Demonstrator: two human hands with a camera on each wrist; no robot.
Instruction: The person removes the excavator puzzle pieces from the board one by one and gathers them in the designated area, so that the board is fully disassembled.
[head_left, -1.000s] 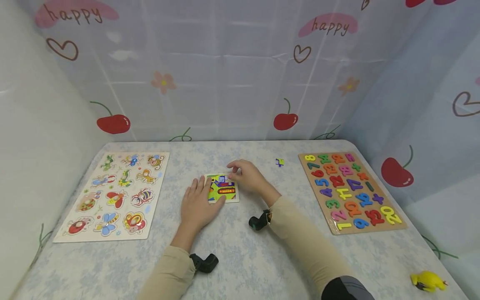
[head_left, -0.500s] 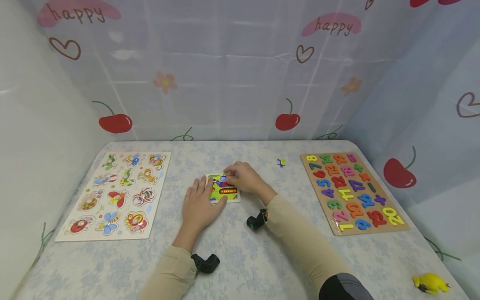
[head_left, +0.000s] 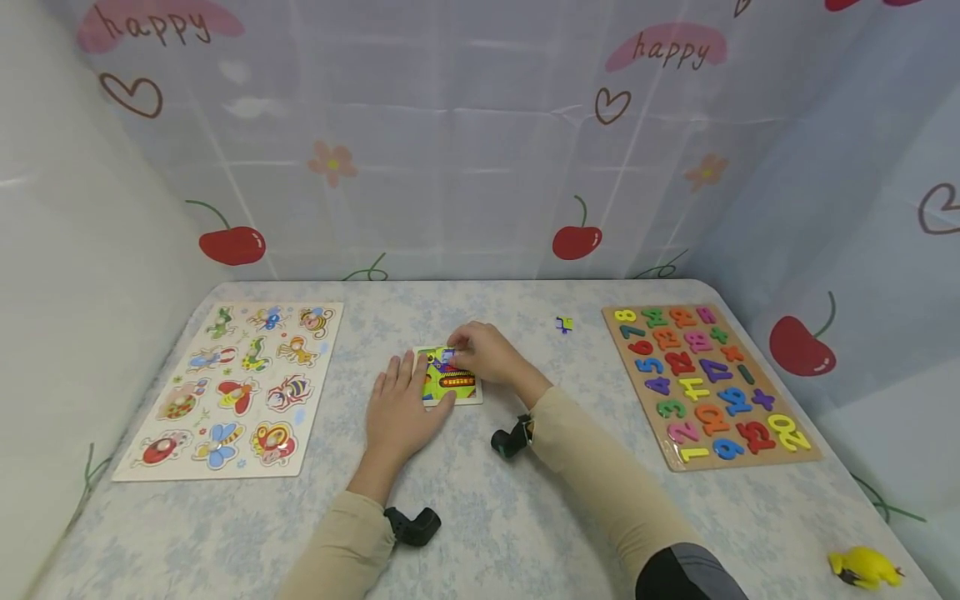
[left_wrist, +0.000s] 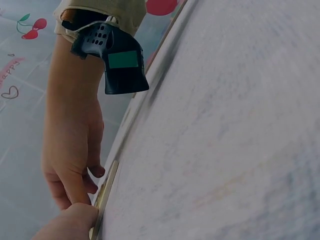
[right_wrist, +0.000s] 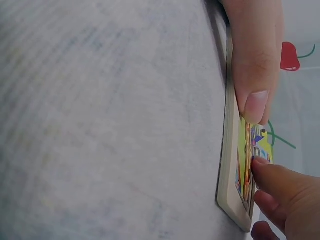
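Puzzle board (right_wrist: 229, 185): one, small, four-sided, pale wood-like rim, lying flat near the middle of the surface (head_left: 517, 525). The printed tracked vehicle is upright to the person, its track nearest the person and lying lengthwise from left to right. Left part covered; which way the board itself runs longer cannot be told.

Puzzle piece (right_wrist: 264, 149): one, thin, yellow with blue and white print, tilted up out of the board's far part. Its full outline is hidden by fingers.

Right hand (head_left: 491, 357): thumb and curled fingers pinch the tilted piece; fingertips beyond the thumb hard to make out.

Left hand (head_left: 397, 414): laid palm down, fingers straight, across the board's left side, steadying without grasping; thumb on the near edge.

Loose piece (head_left: 565, 325): one, interlocking shape, yellow, white and blue, beyond the board to the right; print too small to read.

Insect board (head_left: 225, 474): white, rectangular, far left, twelve cut-out creatures.

Number board (head_left: 705, 462): brown, rectangular, right, bright raised numerals and signs.

Yellow toy (head_left: 866, 567): rounded, near right corner; kind unclear.

Sleeves (head_left: 341, 542): beige cloth, the left cut off by the lower picture edge.

Backdrop (head_left: 465, 142): creased sheet printed with cherries and hearts.
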